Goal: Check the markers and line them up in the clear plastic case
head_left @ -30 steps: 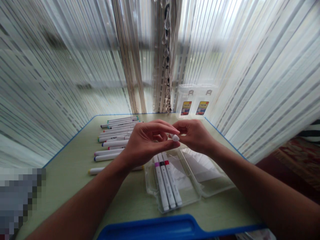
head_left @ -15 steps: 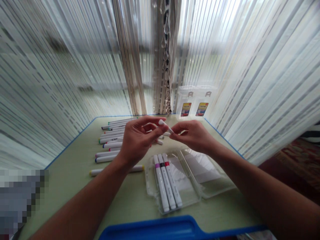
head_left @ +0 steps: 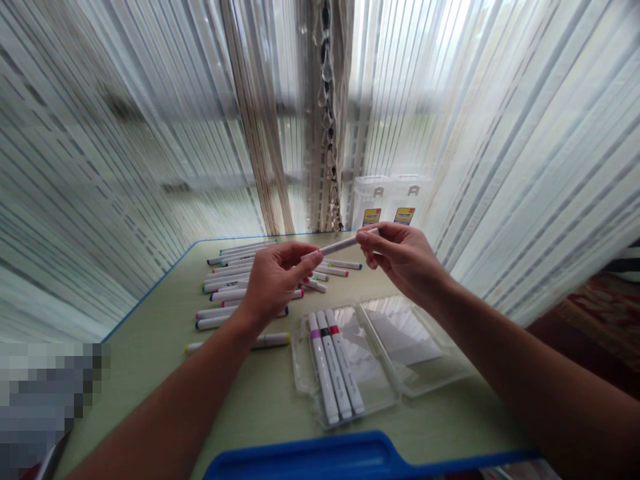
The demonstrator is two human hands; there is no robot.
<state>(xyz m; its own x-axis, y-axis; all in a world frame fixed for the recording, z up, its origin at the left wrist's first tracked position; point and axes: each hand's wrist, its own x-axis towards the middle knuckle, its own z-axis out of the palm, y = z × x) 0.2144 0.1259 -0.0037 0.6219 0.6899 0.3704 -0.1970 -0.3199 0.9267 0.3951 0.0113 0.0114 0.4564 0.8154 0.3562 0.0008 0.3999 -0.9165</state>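
Note:
A white marker (head_left: pixel 340 246) is held nearly level above the table, its right end slightly raised. My left hand (head_left: pixel 283 275) pinches its left end between thumb and fingers, while my right hand (head_left: pixel 400 250) grips the other end. Fingers cover both tips, so the cap colour cannot be seen. Below lies an open clear plastic case (head_left: pixel 383 357). Its left half holds a purple-banded marker (head_left: pixel 324 373), a black-banded marker (head_left: pixel 334 363) and a red-banded marker (head_left: pixel 347 363), side by side. Loose white markers (head_left: pixel 233 270) with coloured ends lie in rows around and behind my left hand.
A yellow-ended marker (head_left: pixel 273 341) lies under my left forearm. Clear containers (head_left: pixel 393 197) with yellow labels stand at the table's back right. A blue tray edge (head_left: pixel 305 457) runs along the front of the pale green table (head_left: pixel 150 380). String curtains (head_left: pixel 175 120) hang behind.
The marker has swung from pointing toward me to lying nearly level across. My right hand has moved slightly up and right, and the hands are further apart. The view has shifted a little.

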